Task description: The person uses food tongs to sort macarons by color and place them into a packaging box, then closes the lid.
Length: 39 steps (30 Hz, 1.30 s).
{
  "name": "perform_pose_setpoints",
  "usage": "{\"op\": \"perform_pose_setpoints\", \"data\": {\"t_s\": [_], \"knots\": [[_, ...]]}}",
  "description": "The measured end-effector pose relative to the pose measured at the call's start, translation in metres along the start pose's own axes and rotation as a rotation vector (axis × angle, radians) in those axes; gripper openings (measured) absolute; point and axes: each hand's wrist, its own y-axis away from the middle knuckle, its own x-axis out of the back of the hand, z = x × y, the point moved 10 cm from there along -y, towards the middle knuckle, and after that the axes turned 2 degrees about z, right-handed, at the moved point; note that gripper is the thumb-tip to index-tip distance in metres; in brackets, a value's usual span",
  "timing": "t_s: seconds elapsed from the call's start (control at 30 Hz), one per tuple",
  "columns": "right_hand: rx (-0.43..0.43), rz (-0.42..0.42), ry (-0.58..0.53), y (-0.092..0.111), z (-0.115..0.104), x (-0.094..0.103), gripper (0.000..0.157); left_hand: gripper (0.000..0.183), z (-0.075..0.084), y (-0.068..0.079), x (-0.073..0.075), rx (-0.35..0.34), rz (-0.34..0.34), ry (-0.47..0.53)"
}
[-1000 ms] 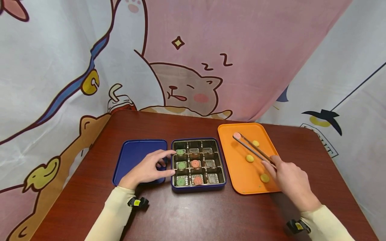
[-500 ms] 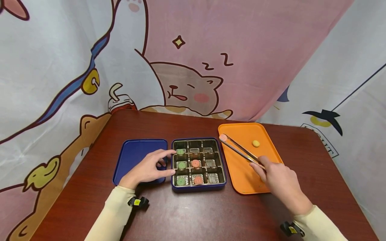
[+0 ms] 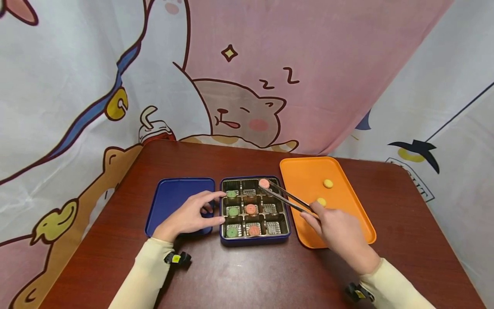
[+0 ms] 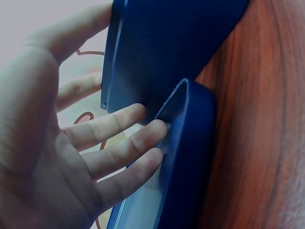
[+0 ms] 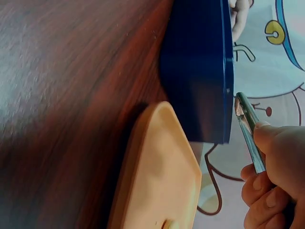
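My right hand (image 3: 343, 236) grips metal tongs (image 3: 285, 200), which pinch a round pink cookie (image 3: 264, 183) over the back right compartment of a blue tin (image 3: 254, 242). A gold divided insert fills the tin. Three green cookies (image 3: 233, 211) sit down its left column, and two pink cookies (image 3: 251, 209) lie in the middle and front compartments of the middle column. My left hand (image 3: 191, 214) rests its thumb and index fingertip against the tin's left side, its other fingers loosely bent over the blue lid (image 3: 173, 199). In the right wrist view the tin's wall (image 5: 198, 90) partly hides the tongs' tips.
An orange tray (image 3: 305, 180) lies right of the tin, with a yellow cookie (image 3: 328, 183) toward its back and another yellow cookie (image 3: 321, 201) partly behind my right hand. The brown table (image 3: 231, 279) meets a printed cloth (image 3: 324, 64) at its back edge.
My right hand has carried the tongs and the pink cookie leftward from above the orange tray to above the tin. My left hand has stayed in place.
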Motion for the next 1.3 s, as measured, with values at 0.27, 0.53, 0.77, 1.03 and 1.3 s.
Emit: {"op": "perform_pose_setpoints", "data": {"t_s": [0.27,0.53,0.77,1.03,1.3], "knots": [[-0.002,-0.027,-0.014,-0.008,-0.015,-0.009,0.035,0.073,0.001,-0.001,0.001,-0.007,0.004,0.002],[-0.003,-0.052,-0.025,-0.012,-0.019,-0.013,0.036,0.073,0.000,-0.001,0.001,-0.010,0.005,0.008],[-0.029,-0.062,-0.045,-0.013,-0.018,-0.012,0.036,0.072,0.000,-0.002,0.002,-0.018,0.013,0.003],[-0.049,-0.072,-0.057,-0.010,-0.014,-0.013,0.034,0.072,0.001,-0.001,0.001,-0.014,0.011,0.002],[-0.043,-0.062,-0.055,-0.007,-0.012,-0.011,0.035,0.072,0.002,-0.001,0.000,-0.016,0.007,0.003]]}}
